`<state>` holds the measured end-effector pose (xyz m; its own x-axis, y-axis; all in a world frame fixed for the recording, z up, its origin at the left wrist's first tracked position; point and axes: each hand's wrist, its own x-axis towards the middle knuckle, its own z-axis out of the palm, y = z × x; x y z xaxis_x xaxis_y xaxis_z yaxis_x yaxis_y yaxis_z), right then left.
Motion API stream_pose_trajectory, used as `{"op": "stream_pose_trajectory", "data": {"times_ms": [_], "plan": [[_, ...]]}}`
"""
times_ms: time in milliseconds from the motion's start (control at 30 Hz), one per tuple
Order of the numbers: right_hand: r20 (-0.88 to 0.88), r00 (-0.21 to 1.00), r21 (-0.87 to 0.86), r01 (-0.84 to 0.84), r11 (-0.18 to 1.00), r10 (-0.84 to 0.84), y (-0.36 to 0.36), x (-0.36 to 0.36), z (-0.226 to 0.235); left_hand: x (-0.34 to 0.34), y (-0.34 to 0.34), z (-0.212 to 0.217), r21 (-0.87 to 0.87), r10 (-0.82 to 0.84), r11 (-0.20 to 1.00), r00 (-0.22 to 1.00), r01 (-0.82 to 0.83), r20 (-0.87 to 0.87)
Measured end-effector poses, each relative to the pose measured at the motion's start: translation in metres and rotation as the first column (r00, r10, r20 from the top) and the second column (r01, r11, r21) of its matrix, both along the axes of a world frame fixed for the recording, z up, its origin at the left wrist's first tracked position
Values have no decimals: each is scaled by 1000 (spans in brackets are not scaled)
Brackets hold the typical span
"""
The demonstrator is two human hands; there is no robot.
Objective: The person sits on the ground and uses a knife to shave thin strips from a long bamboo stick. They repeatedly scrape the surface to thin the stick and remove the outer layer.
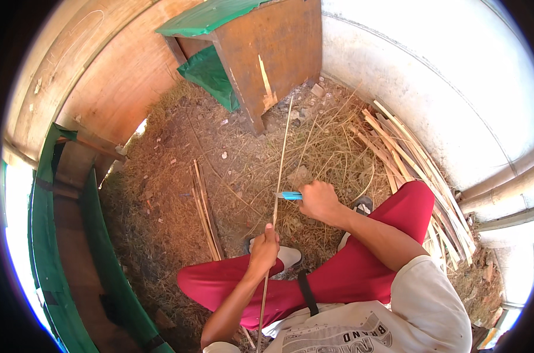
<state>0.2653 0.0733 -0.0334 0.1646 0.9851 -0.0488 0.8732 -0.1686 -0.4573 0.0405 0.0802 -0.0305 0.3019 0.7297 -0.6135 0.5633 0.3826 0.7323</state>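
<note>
My left hand (263, 253) is closed around a long thin wooden strip (284, 145), probably bamboo, which runs from my lap up and away past my knees. In my right hand (320, 202) is a blue utility knife (291, 195), its handle gripped in my closed fingers. The knife's tip end points left and meets the strip a little beyond my left hand. How deep the blade sits against the strip is too small to tell. My legs, in red trousers, are bent with the knees apart, and the strip's near end passes over them.
A pile of split strips (408, 153) lies at the right by the pale wall (420, 65). A few thin strips (204, 206) lie left of my legs. Shavings and straw cover the dirt floor. A wooden cabinet (273, 53) stands ahead, and a green-edged bench (96, 247) is at the left.
</note>
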Motion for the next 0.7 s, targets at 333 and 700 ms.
{"op": "stream_pose_trajectory", "data": {"times_ms": [333, 700], "plan": [[86, 996, -19, -1, 1000, 2, 1, 2, 2, 40, 2, 9, 309, -98, 940, 981, 147, -169], [211, 977, 34, -5, 999, -3, 11, 9, -37, 46, -6, 25, 217, -190, 944, 948, 248, -256]]}}
